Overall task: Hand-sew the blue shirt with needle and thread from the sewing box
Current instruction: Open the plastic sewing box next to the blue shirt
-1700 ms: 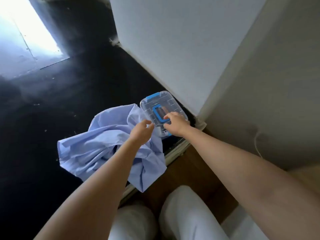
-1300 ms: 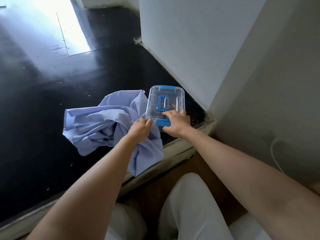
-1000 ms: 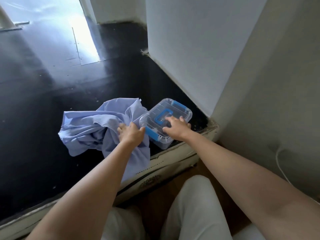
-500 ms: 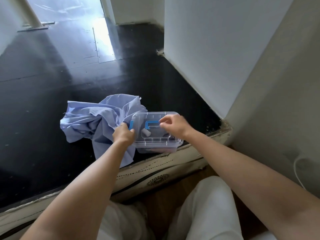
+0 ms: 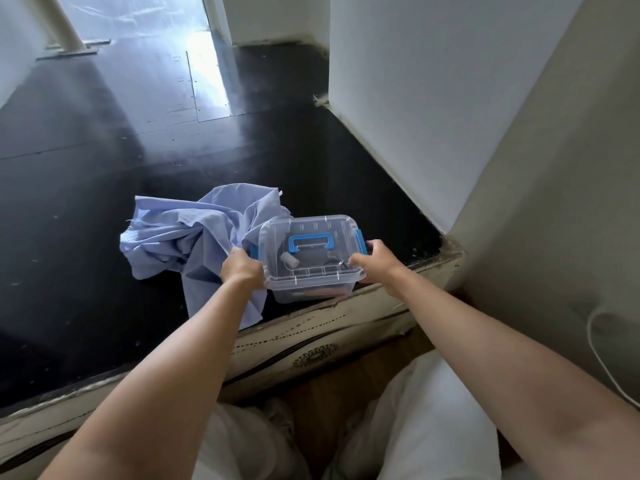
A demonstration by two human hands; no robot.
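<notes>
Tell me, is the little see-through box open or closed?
Closed. The clear lid sits flat on the sewing box, its blue handle lying down on top. The left hand and right hand grip its ends.

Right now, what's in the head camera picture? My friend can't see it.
A left hand and a right hand grip the two ends of a clear plastic sewing box with a blue handle, its lid on. A crumpled light blue shirt lies just left of it on a black surface.
</notes>
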